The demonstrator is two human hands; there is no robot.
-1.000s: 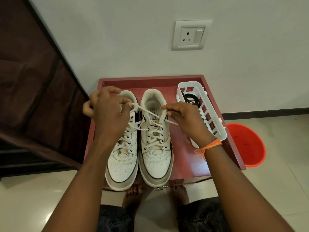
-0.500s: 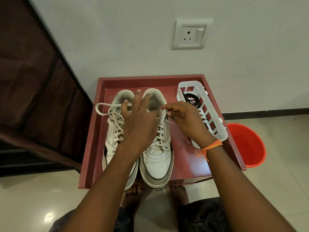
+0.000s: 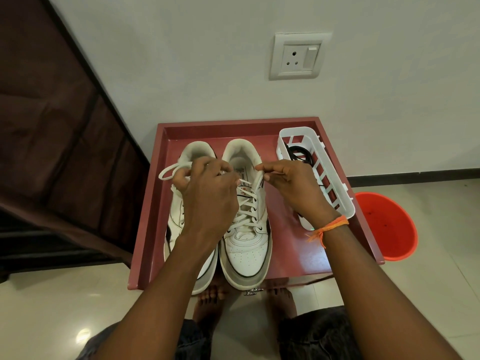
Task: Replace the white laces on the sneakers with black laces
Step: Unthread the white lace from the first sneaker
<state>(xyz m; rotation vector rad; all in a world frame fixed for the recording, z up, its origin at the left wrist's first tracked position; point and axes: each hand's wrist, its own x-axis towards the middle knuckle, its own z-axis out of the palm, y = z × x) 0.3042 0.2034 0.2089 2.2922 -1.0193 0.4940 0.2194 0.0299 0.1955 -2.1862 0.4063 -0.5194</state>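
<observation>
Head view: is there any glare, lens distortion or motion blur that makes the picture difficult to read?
Head view: a small glare spot lies on the glossy floor tile at lower left; the wide-angle lens bends the red tray and the wall socket out of square; the left hand, right hand and white lace look sharp, without visible motion blur.

Scuffed leather-look sneakers sit on a smooth red tray beside a glossy plastic basket.

A pale grey wall carries a white socket plate. Below lies glossy cream tiled floor, with dark brown furniture at left and a dark skirting at right.
</observation>
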